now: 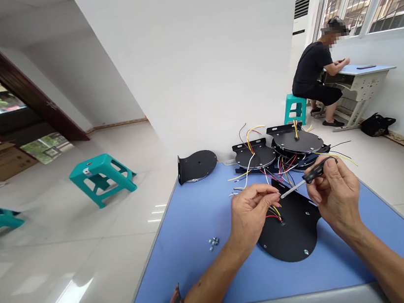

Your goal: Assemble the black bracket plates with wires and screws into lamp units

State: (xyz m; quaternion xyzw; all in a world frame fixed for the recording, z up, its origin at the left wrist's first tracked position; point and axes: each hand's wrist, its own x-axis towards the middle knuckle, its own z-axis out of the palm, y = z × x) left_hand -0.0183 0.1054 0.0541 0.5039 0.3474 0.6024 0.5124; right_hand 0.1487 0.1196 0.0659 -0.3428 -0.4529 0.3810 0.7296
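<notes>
My right hand (pixel 337 191) is wrapped round the black handle of a screwdriver (pixel 315 172), its metal shaft pointing left. At the screwdriver's tip, my left hand (pixel 254 211) is closed in a pinch; whatever it holds there is too small or hidden to make out. Below both hands a round black metal plate with a flange (pixel 290 241) lies on the blue desk (pixel 183 238). Red and yellow wires (pixel 277 213) come out of its middle hole, partly covered by my left hand. Some screws sit in the plate. A small pile of loose screws (pixel 213 242) lies left of my left forearm.
Behind my hands, wired black round plates (pixel 255 157) and a stack of more plates (pixel 297 141) stand along the far edge. Another plate (pixel 199 164) sits at the far left corner. Teal stools (pixel 102 172) stand on the floor; a person (pixel 315 67) sits at another desk (pixel 370 69).
</notes>
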